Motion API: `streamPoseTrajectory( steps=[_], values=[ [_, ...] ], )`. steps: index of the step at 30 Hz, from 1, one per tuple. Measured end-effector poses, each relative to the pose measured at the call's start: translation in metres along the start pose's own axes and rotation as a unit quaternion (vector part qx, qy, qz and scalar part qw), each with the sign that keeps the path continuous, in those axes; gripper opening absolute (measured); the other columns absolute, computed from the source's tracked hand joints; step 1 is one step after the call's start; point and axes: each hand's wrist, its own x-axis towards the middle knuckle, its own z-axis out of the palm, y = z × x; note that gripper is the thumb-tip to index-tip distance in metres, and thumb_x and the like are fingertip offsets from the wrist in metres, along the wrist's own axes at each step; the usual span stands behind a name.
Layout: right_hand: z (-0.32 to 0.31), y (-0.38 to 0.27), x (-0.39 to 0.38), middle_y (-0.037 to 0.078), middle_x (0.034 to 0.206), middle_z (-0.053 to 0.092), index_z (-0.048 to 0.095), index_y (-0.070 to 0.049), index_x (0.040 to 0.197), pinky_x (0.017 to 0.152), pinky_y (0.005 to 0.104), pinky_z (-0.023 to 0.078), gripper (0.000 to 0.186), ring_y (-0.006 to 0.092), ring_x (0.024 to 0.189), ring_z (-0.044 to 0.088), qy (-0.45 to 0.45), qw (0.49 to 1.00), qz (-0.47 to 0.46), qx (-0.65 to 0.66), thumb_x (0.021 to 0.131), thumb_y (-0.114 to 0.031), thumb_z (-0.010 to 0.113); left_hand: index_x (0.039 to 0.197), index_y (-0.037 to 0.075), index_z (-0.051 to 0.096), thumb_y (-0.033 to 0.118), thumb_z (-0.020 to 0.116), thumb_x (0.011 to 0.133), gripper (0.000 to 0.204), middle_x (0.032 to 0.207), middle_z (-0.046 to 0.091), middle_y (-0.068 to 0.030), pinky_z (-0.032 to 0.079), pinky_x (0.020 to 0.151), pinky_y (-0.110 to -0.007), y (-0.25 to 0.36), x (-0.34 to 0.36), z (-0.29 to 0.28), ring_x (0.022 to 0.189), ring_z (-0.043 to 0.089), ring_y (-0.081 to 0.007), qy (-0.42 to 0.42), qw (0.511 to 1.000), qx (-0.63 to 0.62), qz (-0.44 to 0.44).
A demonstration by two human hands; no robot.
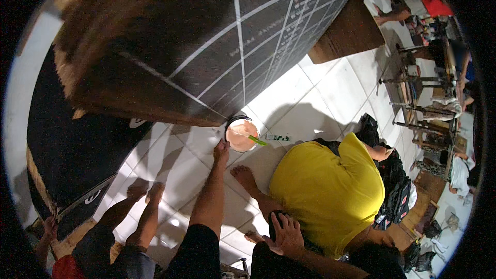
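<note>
Floor: square white tiles (328, 85), laid around the large dark panel (206, 36) ruled with white lines, my landmark. Light: I log strong glare on the floor right of the panel, with grey shadows below it. Furniture: one brown board (351, 33), just right of the panel; thin-legged, dark-framed furniture (421, 79), well apart to its right, too cluttered for me to count. One black slab (77, 139), wood-edged, left of the panel. One pale strip (39, 62), farther left; wall or post, I cannot tell.
</note>
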Motion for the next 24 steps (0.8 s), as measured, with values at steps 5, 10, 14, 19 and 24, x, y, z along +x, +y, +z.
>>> streamPoseTrajectory(
  steps=[5,10,14,19,24],
  values=[
    [-0.003,0.001,0.001,0.027,0.155,0.041,0.029,-0.005,0.161,0.116,0.0610,0.030,0.089,0.0464,0.143,0.040,0.037,0.998,0.017,0.052,0.098,-0.062,0.054,0.113,0.001,0.052,0.020,0.072,0.098,0.032,0.100,0.065,-0.0124,0.062,0.068,-0.037,0.033,0.003,-0.003,0.083,0.067,-0.0191,0.000,0.997,-0.012,-0.082],
    [-0.008,-0.003,0.000,0.027,0.141,0.055,0.046,-0.004,0.151,0.110,0.0617,0.038,0.076,0.0457,0.130,0.052,0.163,0.986,-0.017,0.044,0.098,-0.057,0.057,0.111,0.001,0.048,0.017,0.073,0.097,0.033,0.093,0.060,-0.0097,0.068,0.069,-0.042,0.055,0.000,-0.002,0.080,0.067,-0.0194,-0.112,0.986,-0.106,-0.070],
    [-0.007,-0.004,0.001,0.027,0.148,0.048,0.037,-0.005,0.157,0.113,0.0608,0.034,0.083,0.0453,0.138,0.045,0.112,0.993,-0.009,0.037,0.097,-0.058,0.057,0.112,0.001,0.048,0.010,0.069,0.097,0.028,0.094,0.059,-0.0105,0.069,0.068,-0.042,0.060,-0.008,0.015,0.077,0.068,-0.0207,-0.143,0.977,-0.157,-0.020],
    [0.010,-0.006,0.007,0.026,0.149,0.047,0.034,-0.005,0.159,0.114,0.0581,0.034,0.085,0.0441,0.139,0.044,0.099,0.995,-0.017,0.009,0.097,-0.058,0.058,0.109,0.000,0.048,0.006,0.068,0.097,0.024,0.092,0.060,-0.0107,0.069,0.066,-0.043,0.084,-0.076,-0.018,0.075,0.068,-0.0210,-0.101,0.986,-0.131,-0.031],
    [-0.007,-0.016,0.021,0.030,0.146,0.046,0.037,0.000,0.155,0.114,0.0579,0.036,0.074,0.0485,0.134,0.047,0.156,0.962,0.033,0.221,0.100,-0.041,0.063,0.101,0.003,0.049,0.004,0.068,0.095,0.020,0.086,0.057,-0.0062,0.069,0.063,-0.040,0.150,-0.226,-0.081,0.074,0.064,-0.0149,-0.008,0.994,-0.110,0.002]
  ],
)
